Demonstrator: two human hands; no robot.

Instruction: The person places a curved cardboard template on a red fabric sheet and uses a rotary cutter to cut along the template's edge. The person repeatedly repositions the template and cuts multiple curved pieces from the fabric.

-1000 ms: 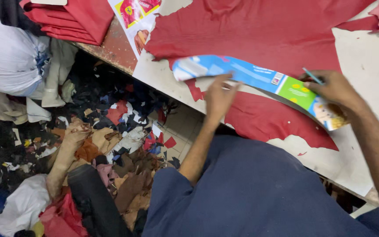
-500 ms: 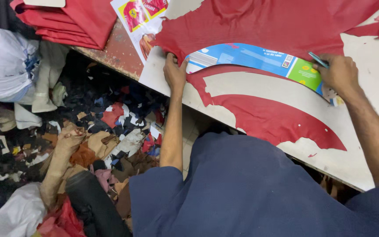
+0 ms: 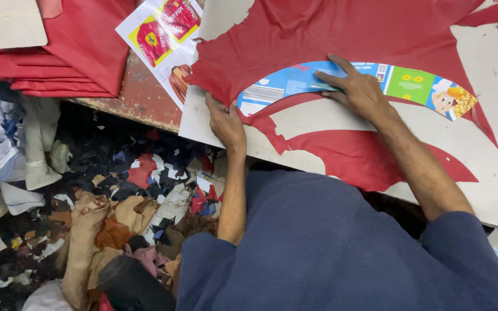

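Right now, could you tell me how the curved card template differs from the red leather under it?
The template is a narrow arc printed blue and green; the leather is a broad, plain red sheet with ragged cut-outs. The template has clean edges; the leather's are torn-looking. The right hand presses the template, the left hand the leather's edge. Both lie flat.

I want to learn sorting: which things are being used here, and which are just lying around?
In use:
curved cardboard template
red leather sheet
left hand
right hand

Lying about:
folded red stack
printed paper
floor scraps
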